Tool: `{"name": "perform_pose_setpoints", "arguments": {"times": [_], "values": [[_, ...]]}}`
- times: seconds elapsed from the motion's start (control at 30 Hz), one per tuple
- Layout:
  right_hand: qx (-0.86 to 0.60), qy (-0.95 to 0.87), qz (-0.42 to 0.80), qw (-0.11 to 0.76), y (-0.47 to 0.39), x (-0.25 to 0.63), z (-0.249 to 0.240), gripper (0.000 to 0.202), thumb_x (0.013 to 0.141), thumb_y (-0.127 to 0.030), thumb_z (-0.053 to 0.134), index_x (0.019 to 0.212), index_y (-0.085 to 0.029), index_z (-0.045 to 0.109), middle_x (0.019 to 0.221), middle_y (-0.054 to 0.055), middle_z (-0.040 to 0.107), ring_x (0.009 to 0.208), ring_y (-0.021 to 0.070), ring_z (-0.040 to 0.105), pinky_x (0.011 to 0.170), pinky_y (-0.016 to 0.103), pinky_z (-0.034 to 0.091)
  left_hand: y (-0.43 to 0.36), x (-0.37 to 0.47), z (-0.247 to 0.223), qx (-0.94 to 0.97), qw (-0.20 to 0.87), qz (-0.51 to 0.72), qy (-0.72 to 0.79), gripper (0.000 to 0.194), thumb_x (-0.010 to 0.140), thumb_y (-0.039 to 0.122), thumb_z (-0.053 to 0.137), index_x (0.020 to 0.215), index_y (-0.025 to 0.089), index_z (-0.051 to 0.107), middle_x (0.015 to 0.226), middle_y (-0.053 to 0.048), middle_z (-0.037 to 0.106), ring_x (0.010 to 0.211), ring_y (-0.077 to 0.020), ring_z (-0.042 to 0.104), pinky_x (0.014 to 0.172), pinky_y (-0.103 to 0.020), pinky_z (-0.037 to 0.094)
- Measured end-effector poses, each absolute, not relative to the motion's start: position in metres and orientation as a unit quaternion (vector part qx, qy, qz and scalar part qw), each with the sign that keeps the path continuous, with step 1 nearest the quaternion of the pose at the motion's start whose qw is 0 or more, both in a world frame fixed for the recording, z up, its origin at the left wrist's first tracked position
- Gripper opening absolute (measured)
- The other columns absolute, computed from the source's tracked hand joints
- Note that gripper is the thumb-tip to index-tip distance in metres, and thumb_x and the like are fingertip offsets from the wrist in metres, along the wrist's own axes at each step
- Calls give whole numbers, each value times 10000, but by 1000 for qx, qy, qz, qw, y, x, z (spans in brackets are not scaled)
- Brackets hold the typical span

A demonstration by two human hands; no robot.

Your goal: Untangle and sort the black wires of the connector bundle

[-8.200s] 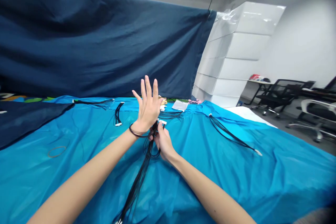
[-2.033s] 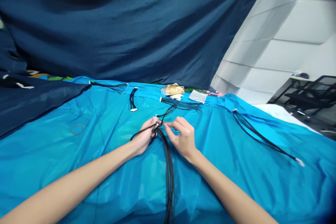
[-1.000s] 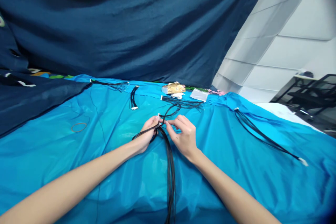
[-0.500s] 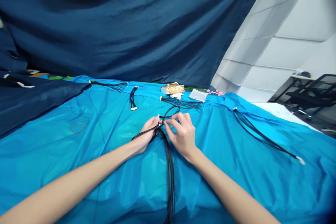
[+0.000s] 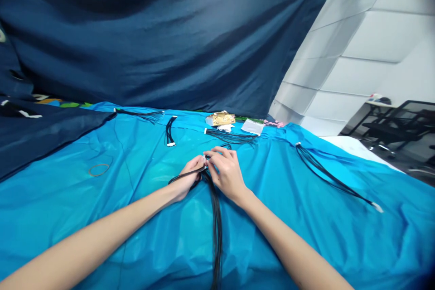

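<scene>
My left hand [image 5: 190,173] is closed around a black wire harness [image 5: 216,231] near its white connector [image 5: 205,158]. The bundle of black wires hangs down from the hands toward the front edge of the view. One wire bends out to the left across my left wrist. My right hand [image 5: 226,171] is pinched at the connector, its fingertips on a black wire. A small loop of black wire [image 5: 226,146] shows just beyond the right fingers. The fingers partly hide the connector and the wire's end.
Other black harnesses lie on the blue sheet [image 5: 152,244]: a long one [image 5: 335,176] at right, a short one [image 5: 169,132], and others [image 5: 233,137] [image 5: 139,113] at the back. A gold packet [image 5: 220,118], a clear bag [image 5: 252,126] and an orange rubber band [image 5: 99,170] lie there too.
My right hand has moved left, bringing its fingertips to the connector in my left hand. The wire loop beyond it shows less. The view has shifted slightly.
</scene>
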State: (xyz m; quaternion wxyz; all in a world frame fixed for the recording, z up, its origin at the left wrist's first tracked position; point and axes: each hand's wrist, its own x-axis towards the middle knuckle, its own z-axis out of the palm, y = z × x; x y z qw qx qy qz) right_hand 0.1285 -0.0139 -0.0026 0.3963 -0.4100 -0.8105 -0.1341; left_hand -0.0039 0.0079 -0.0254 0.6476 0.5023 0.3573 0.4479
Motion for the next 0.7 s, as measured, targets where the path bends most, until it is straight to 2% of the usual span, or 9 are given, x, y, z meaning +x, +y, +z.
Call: {"name": "perform_pose_setpoints", "arguments": {"times": [0.23, 0.37, 0.5, 0.6, 0.7], "values": [[-401, -805, -137, 414, -8, 131, -4, 135, 855, -174, 446, 827, -181, 578, 1011, 32, 639, 1024, 185, 487, 838, 357, 354, 9, -6, -16, 484, 673, 444, 342, 244, 711, 382, 599, 795, 168, 517, 640, 41, 430, 497, -56, 333, 460, -196, 246], [-377, -786, -181, 456, -13, 138, -4, 174, 836, -175, 488, 984, -188, 578, 1120, 64, 587, 1083, 194, 456, 871, 360, 402, 14, -14, -9, 456, 692, 448, 335, 191, 753, 356, 554, 766, 170, 513, 727, 14, 512, 575, -71, 422, 477, -186, 288], [-321, -795, -269, 438, -20, 146, -4, 279, 816, -121, 501, 1075, -212, 554, 1161, 72, 561, 1122, 205, 439, 885, 379, 420, 21, -23, -4, 427, 718, 450, 314, 140, 774, 315, 532, 756, 178, 507, 722, 9, 550, 589, -81, 475, 483, -189, 324], [-254, -826, -304, 401, -20, 145, -7, 282, 829, -98, 462, 1078, -192, 558, 1093, 77, 590, 1058, 186, 485, 865, 339, 446, 25, -26, -1, 399, 741, 449, 301, 83, 743, 229, 571, 744, 173, 510, 709, 5, 568, 584, -80, 498, 479, -186, 336], [-272, -841, -247, 397, -19, 138, -11, 216, 839, -120, 446, 992, -157, 594, 948, 85, 611, 910, 171, 525, 771, 303, 475, 25, -26, 1, 397, 745, 441, 304, 74, 755, 219, 557, 740, 168, 505, 736, -17, 590, 617, -93, 528, 483, -187, 348]]}}
